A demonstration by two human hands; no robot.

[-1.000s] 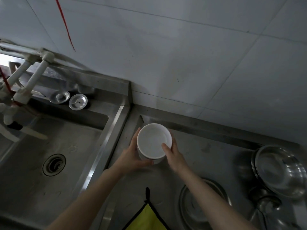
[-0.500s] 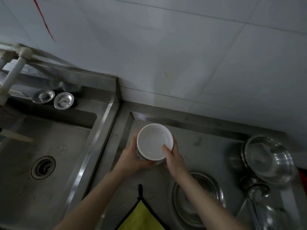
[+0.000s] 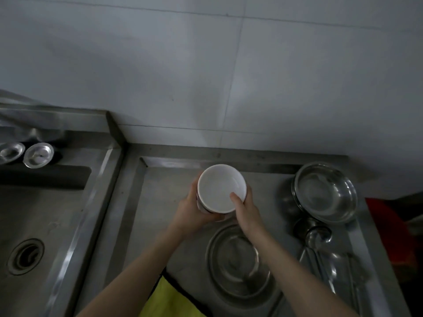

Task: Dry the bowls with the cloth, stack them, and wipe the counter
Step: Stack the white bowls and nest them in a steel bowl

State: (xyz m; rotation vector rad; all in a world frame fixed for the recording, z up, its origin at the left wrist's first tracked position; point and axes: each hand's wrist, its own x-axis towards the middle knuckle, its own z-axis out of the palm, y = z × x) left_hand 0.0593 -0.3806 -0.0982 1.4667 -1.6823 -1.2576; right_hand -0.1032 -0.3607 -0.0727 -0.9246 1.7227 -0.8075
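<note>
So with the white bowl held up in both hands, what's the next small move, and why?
Probably free the right hand and reach for the yellow cloth. Both hands grip the white bowl above the counter. The left hand cups its side and the right thumb is inside the rim. Neither hand holds the cloth, which lies at the near edge between the forearms.

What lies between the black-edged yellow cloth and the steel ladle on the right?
A wide, shallow round steel basin lies between the yellow cloth and the steel ladle, as the head view shows.
</note>
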